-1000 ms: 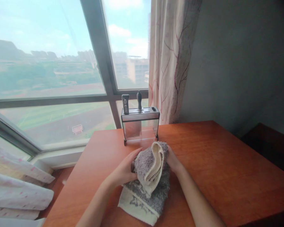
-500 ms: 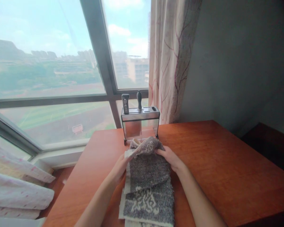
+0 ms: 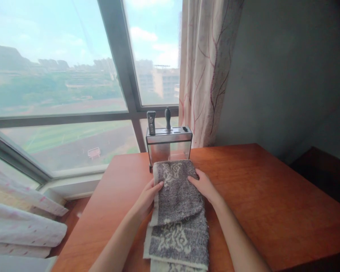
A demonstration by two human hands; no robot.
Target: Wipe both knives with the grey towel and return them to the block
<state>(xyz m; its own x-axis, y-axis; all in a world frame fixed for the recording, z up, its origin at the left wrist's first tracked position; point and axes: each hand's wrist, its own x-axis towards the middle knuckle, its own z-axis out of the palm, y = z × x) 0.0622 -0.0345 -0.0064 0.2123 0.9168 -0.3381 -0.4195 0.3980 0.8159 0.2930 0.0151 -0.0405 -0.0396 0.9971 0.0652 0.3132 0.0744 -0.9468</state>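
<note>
Grey terry towel with cream patterns (image 3: 180,202) lies layered over the reddish-brown wooden desk (image 3: 260,196), its far end pinched at opposite edges by left hand (image 3: 147,195) and right hand (image 3: 206,186), thumbs on top; pulling evenly should keep it smooth.

Your left hand (image 3: 147,196) grips the towel (image 3: 178,207) at its ten o'clock edge, thumb on top; your right hand (image 3: 205,186) has it at two o'clock, thumb also on the upper face. The towel is grey with pale motifs and a pale border down its nine o'clock side, its layers stepping toward you at six o'clock. Just beyond, at twelve o'clock, a clear-sided stand (image 3: 170,136) stands upright on your table (image 3: 257,204), two dark handles (image 3: 167,119) rising from its top. You face a window (image 3: 56,45) at eleven, a curtain (image 3: 206,75) at half past twelve.
</note>
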